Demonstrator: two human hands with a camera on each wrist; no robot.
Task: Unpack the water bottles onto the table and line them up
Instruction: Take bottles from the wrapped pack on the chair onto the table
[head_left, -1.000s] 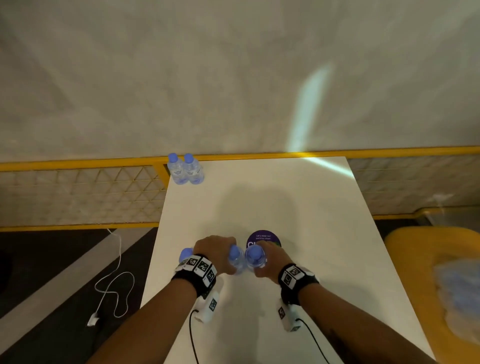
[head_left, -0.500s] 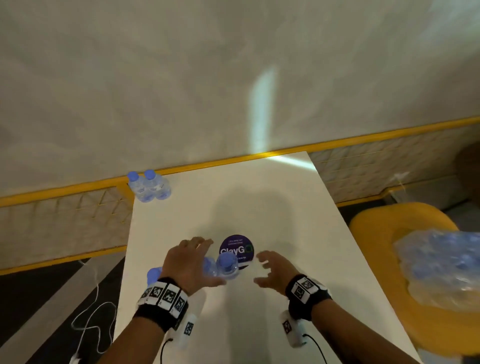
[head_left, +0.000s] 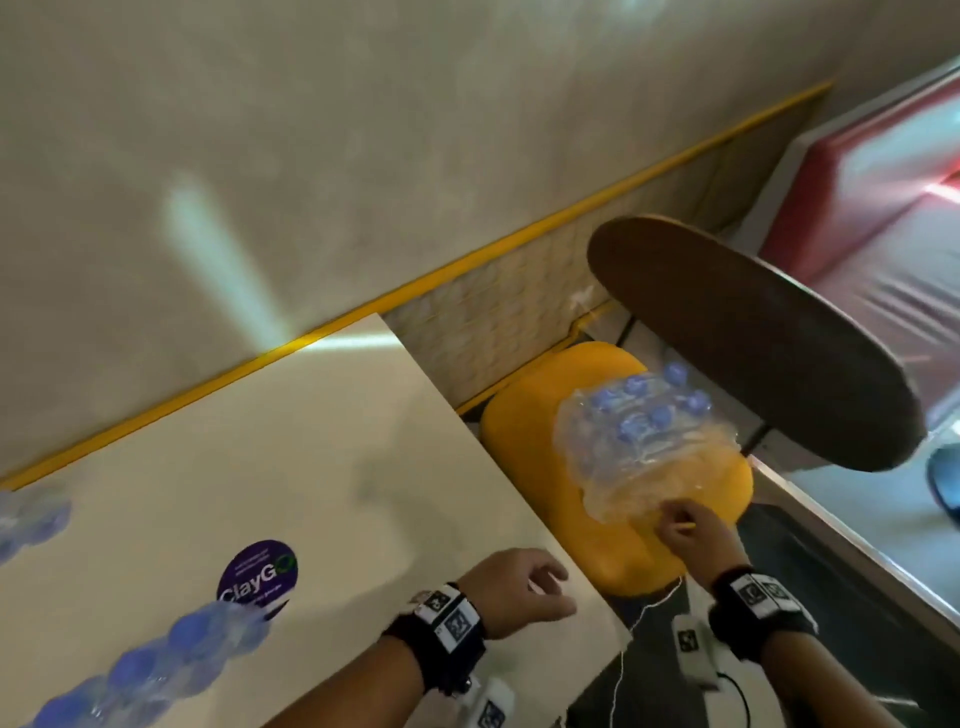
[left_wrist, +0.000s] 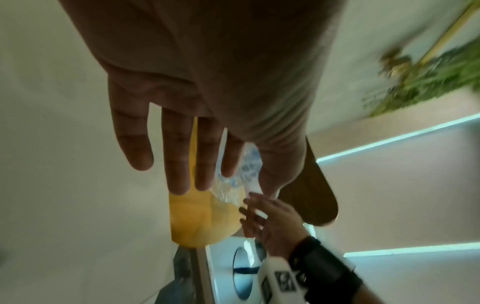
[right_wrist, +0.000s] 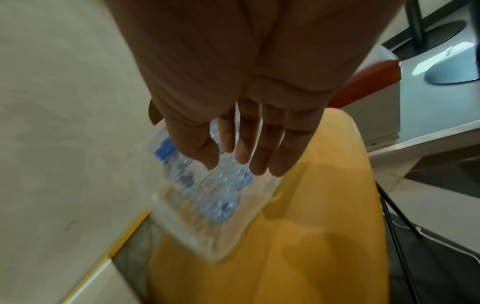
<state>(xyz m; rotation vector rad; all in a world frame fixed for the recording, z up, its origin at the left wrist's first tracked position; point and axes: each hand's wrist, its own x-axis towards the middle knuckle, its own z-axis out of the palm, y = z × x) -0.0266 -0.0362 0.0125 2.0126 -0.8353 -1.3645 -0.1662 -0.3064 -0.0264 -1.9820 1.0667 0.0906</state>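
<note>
A shrink-wrapped pack of blue-capped water bottles (head_left: 644, 436) lies on a yellow chair (head_left: 524, 415) to the right of the white table (head_left: 260, 441). My right hand (head_left: 675, 519) reaches the pack's loose plastic at its near edge; in the right wrist view its fingers (right_wrist: 241, 162) are straight over the pack (right_wrist: 207, 191). My left hand (head_left: 550, 582) hovers empty above the table's right edge, fingers relaxed (left_wrist: 182, 174). A blurred row of bottles (head_left: 156, 660) stands on the table at the lower left, with more bottles (head_left: 31, 519) at the far left edge.
A purple round sticker (head_left: 258, 571) marks the table. A dark brown round tabletop (head_left: 753, 348) overhangs the chair's far side. A red seat (head_left: 857, 208) is beyond it. A yellow-trimmed low wall (head_left: 467, 270) runs behind the table.
Both hands let go of the bottles on the table. The view swung right; my right hand moved out to the pack on the chair and my left hand followed to the table's right edge.
</note>
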